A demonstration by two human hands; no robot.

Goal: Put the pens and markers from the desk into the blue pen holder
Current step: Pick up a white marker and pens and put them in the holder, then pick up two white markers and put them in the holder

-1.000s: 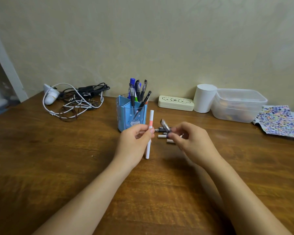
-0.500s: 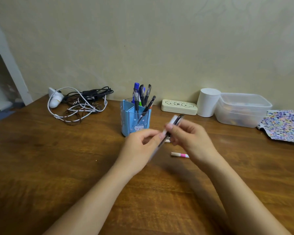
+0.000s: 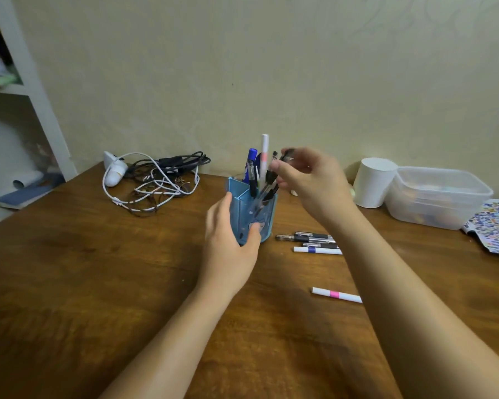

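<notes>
- The right hand (image 3: 311, 182) hovers just above and to the right of the blue pen holder (image 3: 257, 217). Its thumb and fingertips (image 3: 274, 165) pinch the top of a black pen (image 3: 271, 180), whose lower end dips into the holder's opening; motion blur hides finer detail.
- The left hand (image 3: 228, 243) cups the holder's near-left side, fingers loosely curved around one wall and the thumb pressed against the front, steadying it on the wooden desk (image 3: 84, 269).
- Inside the holder stand several pens: a tall white marker with a pink band (image 3: 264, 156) rising highest, a blue-capped pen (image 3: 251, 159) and a black pen beside it.
- Just right of the holder, lying flat on the desk, is a small cluster of black pens (image 3: 311, 239), with a white marker with a blue band (image 3: 317, 250) touching their near side.
- Nearer the viewer and right of the holder, a white marker with a pink band (image 3: 337, 295) lies alone, partly hidden by the right forearm.
- Left of the holder and farther back, a tangle of white and black cables (image 3: 156, 180) sits near the wall.
- Right of the holder, against the wall, stand a white cylinder (image 3: 372, 182) and a clear plastic container (image 3: 438, 197), close together.
- Farther right lies a colourful patterned sheet (image 3: 493, 226).
</notes>
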